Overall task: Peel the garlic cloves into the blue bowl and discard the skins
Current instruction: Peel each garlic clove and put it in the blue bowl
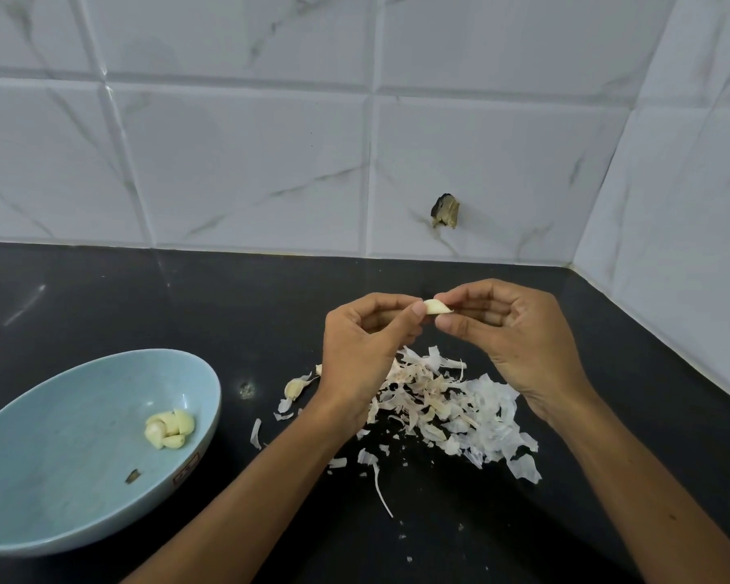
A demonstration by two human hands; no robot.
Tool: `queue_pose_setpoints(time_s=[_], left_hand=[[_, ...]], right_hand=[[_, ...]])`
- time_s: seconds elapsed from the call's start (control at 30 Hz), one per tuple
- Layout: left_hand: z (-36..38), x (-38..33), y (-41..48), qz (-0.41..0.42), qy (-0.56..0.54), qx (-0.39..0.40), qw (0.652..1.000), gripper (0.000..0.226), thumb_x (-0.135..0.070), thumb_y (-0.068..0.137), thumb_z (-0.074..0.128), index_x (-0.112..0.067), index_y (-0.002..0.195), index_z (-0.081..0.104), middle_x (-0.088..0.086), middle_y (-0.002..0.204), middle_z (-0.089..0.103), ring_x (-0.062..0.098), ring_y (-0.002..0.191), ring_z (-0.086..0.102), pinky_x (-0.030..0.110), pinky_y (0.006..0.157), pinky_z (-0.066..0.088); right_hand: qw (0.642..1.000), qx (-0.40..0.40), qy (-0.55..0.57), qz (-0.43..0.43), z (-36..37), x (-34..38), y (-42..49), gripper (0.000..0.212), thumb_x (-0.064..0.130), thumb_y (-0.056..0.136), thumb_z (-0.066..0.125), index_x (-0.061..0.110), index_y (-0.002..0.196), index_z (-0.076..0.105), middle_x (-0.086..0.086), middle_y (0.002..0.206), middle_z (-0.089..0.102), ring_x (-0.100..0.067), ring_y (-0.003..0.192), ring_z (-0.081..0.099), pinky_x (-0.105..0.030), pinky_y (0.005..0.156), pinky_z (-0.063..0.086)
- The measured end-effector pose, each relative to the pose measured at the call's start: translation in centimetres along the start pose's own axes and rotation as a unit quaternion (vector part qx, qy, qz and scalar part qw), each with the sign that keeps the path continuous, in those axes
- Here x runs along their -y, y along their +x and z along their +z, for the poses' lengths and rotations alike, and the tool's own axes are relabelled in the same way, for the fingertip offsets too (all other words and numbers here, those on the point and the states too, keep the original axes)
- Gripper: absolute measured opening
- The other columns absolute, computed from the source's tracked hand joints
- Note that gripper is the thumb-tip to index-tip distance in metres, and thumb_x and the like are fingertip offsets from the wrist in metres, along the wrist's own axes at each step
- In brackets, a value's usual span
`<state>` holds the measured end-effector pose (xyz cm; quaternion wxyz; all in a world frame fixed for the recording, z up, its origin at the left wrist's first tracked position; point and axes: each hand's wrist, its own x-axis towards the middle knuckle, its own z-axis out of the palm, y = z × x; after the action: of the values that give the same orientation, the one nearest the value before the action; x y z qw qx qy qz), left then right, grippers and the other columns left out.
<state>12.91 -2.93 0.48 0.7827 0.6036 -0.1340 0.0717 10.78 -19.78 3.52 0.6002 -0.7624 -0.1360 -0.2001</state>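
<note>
The garlic clove [437, 306] is held in the air above the far edge of the skin pile [452, 406], and the part that shows looks pale, smooth and nearly bare. The left hand [363, 347] pinches its near end between thumb and forefinger, the other fingers curled in. The right hand [511, 330] pinches the opposite end the same way, so the clove bridges the two hands.

The step in hand appears to be the last stripping or checking of this clove. If any skin clings to its hidden side, it cannot be seen.

Just left of the skin pile lies another clove [294, 388] with its papery skin on, so peeling is likely not finished. Well to the left of the pile sits the blue bowl [81, 436], with a few peeled cloves [169, 429] gathered inside it.

The next move probably calls for one hand to let go and the other to carry the clove left across the dark counter [144, 297] to the bowl. The loose, light skins are yet to be gathered and discarded.
</note>
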Motion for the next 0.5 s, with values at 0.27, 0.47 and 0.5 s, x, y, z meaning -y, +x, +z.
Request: queue_pose_setpoints(time_s=[0.27, 0.47, 0.5], left_hand=[[0.1, -0.11, -0.15, -0.069, -0.082, 0.013, 0.994, 0.016, -0.01, 0.091, 0.073, -0.006, 0.106, 0.076, 0.012, 0.096, 0.078, 0.016, 0.083, 0.072, 0.029, 0.084, 0.06], [0.36, -0.16, -0.39, -0.089, -0.111, 0.035, 0.989, 0.022, -0.01, 0.086, 0.075, -0.003, 0.106, 0.074, 0.014, 0.097, 0.078, 0.019, 0.086, 0.075, 0.029, 0.082, 0.062], [0.41, -0.13, -0.44, -0.087, -0.108, 0.037, 0.99, 0.021, -0.009, 0.086, 0.075, -0.002, 0.106, 0.074, 0.015, 0.096, 0.078, 0.019, 0.085, 0.075, 0.028, 0.082, 0.062]], right_hand=[[0.998, -0.022, -0.054, -0.039, 0.22, -0.08, -0.23, 0.019, 0.014, 0.078, 0.083, 0.012, 0.096, 0.08, 0.003, 0.086, 0.079, -0.014, 0.079, 0.076, -0.023, 0.077, 0.06], [0.978, -0.048, -0.16, -0.126, 0.63, -0.38, -0.46, 0.014, 0.004, 0.079, 0.082, 0.015, 0.083, 0.074, 0.007, 0.085, 0.075, -0.005, 0.077, 0.073, -0.02, 0.072, 0.059], [0.969, -0.045, -0.188, -0.151, 0.69, -0.49, -0.46, 0.017, 0.0, 0.08, 0.08, 0.014, 0.081, 0.072, 0.007, 0.085, 0.074, -0.008, 0.078, 0.072, -0.023, 0.071, 0.059]])
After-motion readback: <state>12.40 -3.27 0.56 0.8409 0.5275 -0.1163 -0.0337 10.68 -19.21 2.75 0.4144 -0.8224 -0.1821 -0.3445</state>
